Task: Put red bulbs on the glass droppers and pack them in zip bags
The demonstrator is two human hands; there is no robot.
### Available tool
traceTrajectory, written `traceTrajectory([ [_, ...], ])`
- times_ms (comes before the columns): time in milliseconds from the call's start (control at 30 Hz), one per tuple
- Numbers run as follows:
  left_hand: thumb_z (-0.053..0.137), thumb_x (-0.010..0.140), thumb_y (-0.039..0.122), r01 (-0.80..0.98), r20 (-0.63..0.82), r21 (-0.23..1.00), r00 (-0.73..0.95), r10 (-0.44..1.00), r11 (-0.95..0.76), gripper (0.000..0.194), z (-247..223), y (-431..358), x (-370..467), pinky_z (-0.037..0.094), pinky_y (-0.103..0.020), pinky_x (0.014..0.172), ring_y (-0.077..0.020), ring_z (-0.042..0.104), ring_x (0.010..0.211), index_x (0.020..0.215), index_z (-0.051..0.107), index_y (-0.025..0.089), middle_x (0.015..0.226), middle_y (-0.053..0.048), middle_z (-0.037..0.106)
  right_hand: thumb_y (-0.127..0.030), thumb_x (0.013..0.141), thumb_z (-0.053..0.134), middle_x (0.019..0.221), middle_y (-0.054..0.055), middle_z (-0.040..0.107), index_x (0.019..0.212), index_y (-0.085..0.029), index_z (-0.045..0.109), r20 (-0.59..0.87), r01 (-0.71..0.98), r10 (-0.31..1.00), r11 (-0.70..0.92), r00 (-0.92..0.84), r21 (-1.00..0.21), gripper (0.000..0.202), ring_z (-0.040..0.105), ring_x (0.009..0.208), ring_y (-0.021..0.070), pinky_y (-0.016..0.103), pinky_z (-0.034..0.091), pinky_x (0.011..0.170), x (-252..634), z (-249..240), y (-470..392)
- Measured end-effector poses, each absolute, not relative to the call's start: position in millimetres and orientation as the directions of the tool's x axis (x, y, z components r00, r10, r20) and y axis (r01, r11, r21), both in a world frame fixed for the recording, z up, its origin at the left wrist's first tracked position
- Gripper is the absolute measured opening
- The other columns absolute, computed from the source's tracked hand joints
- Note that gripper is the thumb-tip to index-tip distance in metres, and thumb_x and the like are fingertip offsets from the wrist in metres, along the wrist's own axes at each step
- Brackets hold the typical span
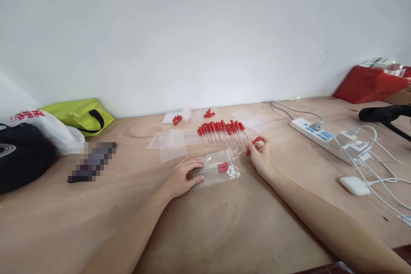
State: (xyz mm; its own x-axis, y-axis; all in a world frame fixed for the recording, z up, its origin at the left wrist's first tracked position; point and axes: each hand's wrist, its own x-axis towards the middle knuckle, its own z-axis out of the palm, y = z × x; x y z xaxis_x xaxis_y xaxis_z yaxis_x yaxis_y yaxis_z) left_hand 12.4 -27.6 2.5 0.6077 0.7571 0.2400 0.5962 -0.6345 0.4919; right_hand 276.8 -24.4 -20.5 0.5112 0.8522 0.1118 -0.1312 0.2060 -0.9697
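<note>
In the head view, my right hand (259, 156) pinches a dropper (256, 140) by its red bulb, its clear stem slanting down-left towards a clear zip bag (209, 167). Inside that bag lie red-bulbed droppers (223, 167), bulbs to the right. My left hand (185, 177) rests at the bag's left end, thumb and fingers spread apart and touching its edge. Just beyond the hands is a row of several loose droppers (221, 130), red bulbs pointing to the wall and stems towards me.
Two bags of droppers (177, 119) lie near the wall. Flat zip bags (173, 143) lie at left, more bags (252, 120) behind right. A power strip (321, 137), cables and a white charger case (355, 185) sit right. A green bag (80, 113) and a black bag (24, 156) stand left.
</note>
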Motion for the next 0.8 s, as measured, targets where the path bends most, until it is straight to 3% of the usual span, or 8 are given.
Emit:
traceTrajectory([
  [200,0.058,0.075,0.036,0.604,0.241,0.482,0.605,0.759,-0.635,0.029,3,-28,13,0.033,-0.042,0.099,-0.0200,0.051,0.108,0.100,0.058,0.020,0.108,-0.005,0.061,-0.039,0.062,0.065,0.056,-0.010,0.055,0.090,-0.024,0.027,0.059,-0.264,0.892,0.195,0.448,-0.945,0.049,0.056,0.047,0.0113,0.026,0.049,0.050,269,-19,-29],
  [433,0.056,0.076,0.038,0.619,0.218,0.477,0.604,0.766,-0.624,0.032,4,-28,13,0.030,-0.042,0.100,-0.0195,0.051,0.108,0.103,0.057,0.021,0.110,-0.004,0.060,-0.043,0.061,0.066,0.063,-0.006,0.060,0.082,-0.024,0.035,-0.031,-0.406,0.982,0.047,0.185,-0.913,0.042,0.061,0.059,0.0129,0.029,0.050,0.059,258,-18,-36],
  [600,0.055,0.076,0.040,0.643,0.193,0.465,0.597,0.778,-0.609,0.035,3,-27,13,0.023,-0.044,0.104,-0.0195,0.048,0.112,0.107,0.055,0.023,0.114,-0.004,0.058,-0.034,0.055,0.072,0.064,-0.003,0.060,0.072,-0.017,0.053,-0.057,-0.206,0.995,-0.073,-0.084,-0.976,0.030,0.055,0.055,0.0078,0.023,0.047,0.058,269,-17,-35],
  [800,0.054,0.076,0.041,0.646,0.190,0.458,0.601,0.777,-0.611,0.036,3,-28,13,0.024,-0.042,0.103,-0.0190,0.048,0.112,0.108,0.054,0.022,0.115,-0.004,0.058,-0.041,0.063,0.064,0.070,0.002,0.064,0.073,-0.017,0.065,0.065,0.057,0.980,0.076,-0.187,-0.995,0.026,0.056,0.058,0.0125,0.029,0.047,0.059,268,-25,-28],
])
